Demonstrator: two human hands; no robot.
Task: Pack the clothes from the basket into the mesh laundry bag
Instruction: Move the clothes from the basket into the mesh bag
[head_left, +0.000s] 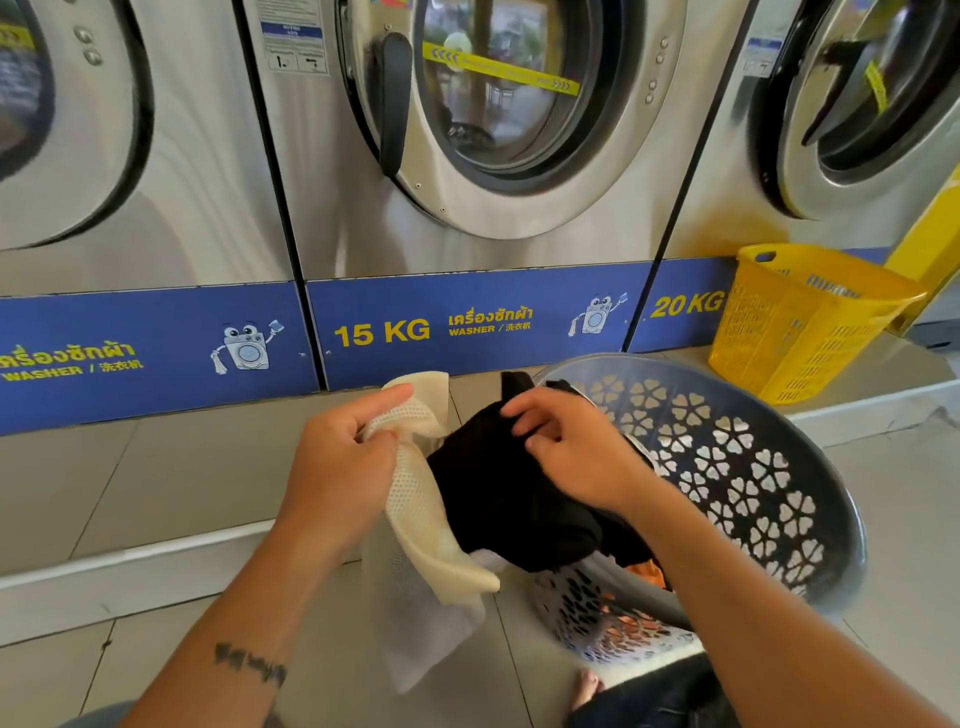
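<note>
My left hand (343, 462) grips the rim of a cream mesh laundry bag (426, 525), which hangs down to the tiled floor. My right hand (566, 441) pinches a black garment (498, 499) at its top edge, right beside the bag's mouth. The garment's lower part drapes over the rim of a grey basket (769, 467) with flower-shaped holes, tipped toward me. Something orange (647, 574) shows deep in the basket under the black cloth.
A row of steel front-loading washers (467, 156) stands straight ahead on a blue base strip. A yellow plastic basket (800, 317) sits on the raised step at the right. A low step edge runs across the floor. My knee and toes (587, 686) are below.
</note>
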